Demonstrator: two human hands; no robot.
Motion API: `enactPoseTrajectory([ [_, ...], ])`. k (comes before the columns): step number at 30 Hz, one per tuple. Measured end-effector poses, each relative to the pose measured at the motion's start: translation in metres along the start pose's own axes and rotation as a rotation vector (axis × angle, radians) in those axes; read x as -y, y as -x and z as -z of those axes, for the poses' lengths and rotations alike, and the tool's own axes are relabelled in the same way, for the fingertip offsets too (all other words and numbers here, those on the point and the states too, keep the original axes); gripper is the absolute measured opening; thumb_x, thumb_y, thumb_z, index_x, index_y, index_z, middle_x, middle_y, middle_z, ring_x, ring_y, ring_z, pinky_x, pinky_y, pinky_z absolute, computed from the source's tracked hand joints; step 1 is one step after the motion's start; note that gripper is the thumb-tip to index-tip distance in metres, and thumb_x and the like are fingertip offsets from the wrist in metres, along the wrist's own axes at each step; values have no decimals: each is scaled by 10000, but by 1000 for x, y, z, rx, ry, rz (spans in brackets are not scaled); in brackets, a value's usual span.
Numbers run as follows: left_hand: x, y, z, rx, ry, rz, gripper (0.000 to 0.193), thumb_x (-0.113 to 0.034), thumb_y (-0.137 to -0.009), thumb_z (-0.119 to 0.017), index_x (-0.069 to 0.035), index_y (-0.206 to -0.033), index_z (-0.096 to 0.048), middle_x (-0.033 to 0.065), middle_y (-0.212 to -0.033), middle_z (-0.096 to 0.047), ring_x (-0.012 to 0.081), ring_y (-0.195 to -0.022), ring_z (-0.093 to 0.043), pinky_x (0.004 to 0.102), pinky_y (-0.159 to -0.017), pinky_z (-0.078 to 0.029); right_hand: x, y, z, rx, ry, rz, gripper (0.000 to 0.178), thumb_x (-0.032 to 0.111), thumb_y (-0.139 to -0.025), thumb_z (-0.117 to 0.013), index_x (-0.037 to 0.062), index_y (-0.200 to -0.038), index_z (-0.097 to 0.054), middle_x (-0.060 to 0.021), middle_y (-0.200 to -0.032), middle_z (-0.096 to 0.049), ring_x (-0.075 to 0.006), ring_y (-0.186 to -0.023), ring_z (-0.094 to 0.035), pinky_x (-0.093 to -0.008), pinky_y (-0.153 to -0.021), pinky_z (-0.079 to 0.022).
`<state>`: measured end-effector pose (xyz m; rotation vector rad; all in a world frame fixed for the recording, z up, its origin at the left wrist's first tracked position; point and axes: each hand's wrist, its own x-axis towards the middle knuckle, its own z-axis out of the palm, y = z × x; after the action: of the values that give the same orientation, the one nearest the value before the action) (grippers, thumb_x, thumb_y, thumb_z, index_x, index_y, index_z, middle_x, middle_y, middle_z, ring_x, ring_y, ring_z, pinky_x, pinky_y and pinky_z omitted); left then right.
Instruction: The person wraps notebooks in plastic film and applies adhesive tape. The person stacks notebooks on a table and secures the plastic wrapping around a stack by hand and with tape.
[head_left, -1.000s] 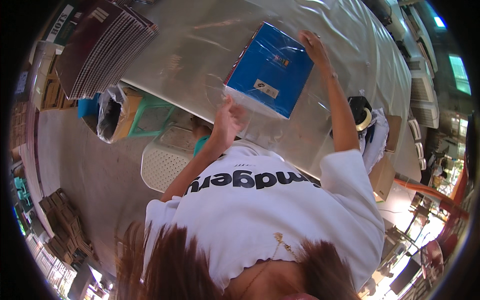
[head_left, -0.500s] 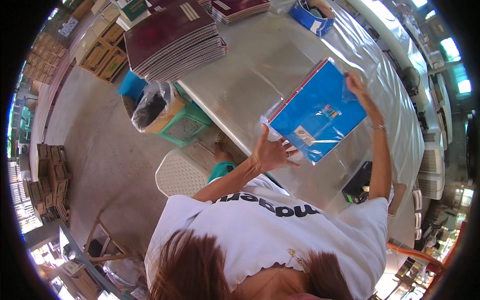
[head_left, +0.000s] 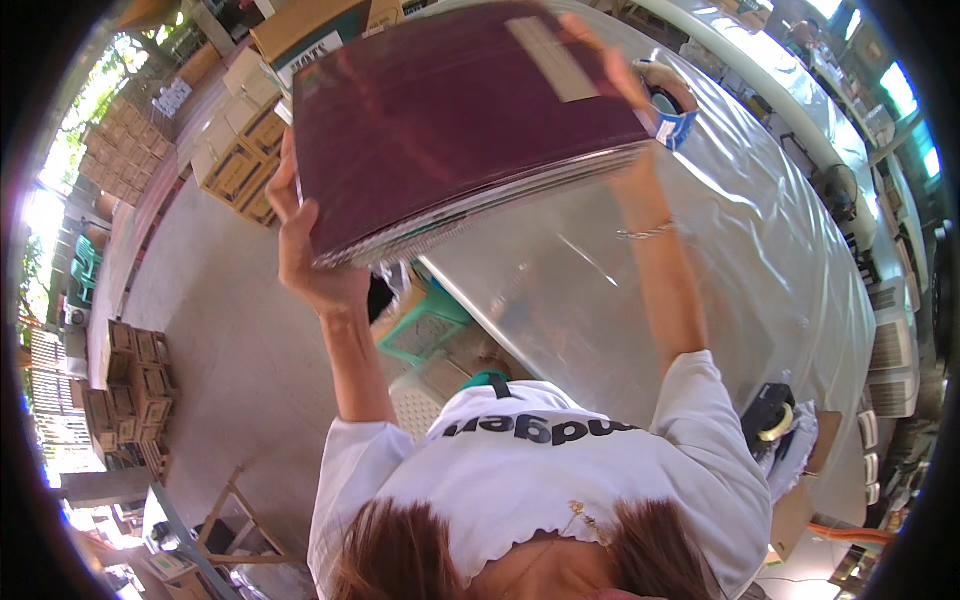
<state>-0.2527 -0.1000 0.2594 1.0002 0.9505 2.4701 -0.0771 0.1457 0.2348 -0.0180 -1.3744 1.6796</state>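
A stack of maroon spiral-bound notebooks (head_left: 440, 120) is lifted in front of me above the table's far left part, its wire-bound edges towards me. My left hand (head_left: 312, 245) is closed on its left side, thumb at the near corner and fingers along the edge. At the right end my right hand (head_left: 622, 95) grips the stack; it is blurred by motion and partly hidden behind the notebooks. Each notebook visible on top has a pale label strip. The blue notebook seen earlier is not in view.
A plastic-covered table (head_left: 590, 280) extends right. On it are a blue ring-shaped holder (head_left: 675, 128) and a black tape dispenser (head_left: 768, 412). Left of it stand a green stool (head_left: 430, 320) and a white stool (head_left: 425, 395). Cardboard boxes (head_left: 240, 150) are stacked at the far left.
Both hands have left the plastic-wrapped blue notebook and moved up and left. They now hold a raised stack of maroon notebooks. The blue notebook has gone from sight.
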Motion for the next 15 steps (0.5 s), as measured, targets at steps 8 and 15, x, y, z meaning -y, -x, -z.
enactPoseTrajectory([
  [8, 47, -31, 128, -27, -616, -37, 471, -221, -882, -409, 20, -1287, -406, 99, -1369, -376, 199, -1267, -358, 361, -1052, -270, -158, -74, -35, 335, 118, -126, 647, 441, -941, -400, 57, -1436, -241, -98, -1457, -283, -210, -1339, -264, -337, -1091, -215],
  [15, 69, -37, 182, -108, -427, 121, 438, -253, -932, -404, 4, -1286, -426, 106, -1346, -393, 211, -1274, -364, 398, -1038, -312, -240, -81, 25, -198, 135, -262, 660, 506, -920, -429, 59, -1396, -329, -115, -1452, -285, -229, -1353, -236, -347, -1102, -192],
])
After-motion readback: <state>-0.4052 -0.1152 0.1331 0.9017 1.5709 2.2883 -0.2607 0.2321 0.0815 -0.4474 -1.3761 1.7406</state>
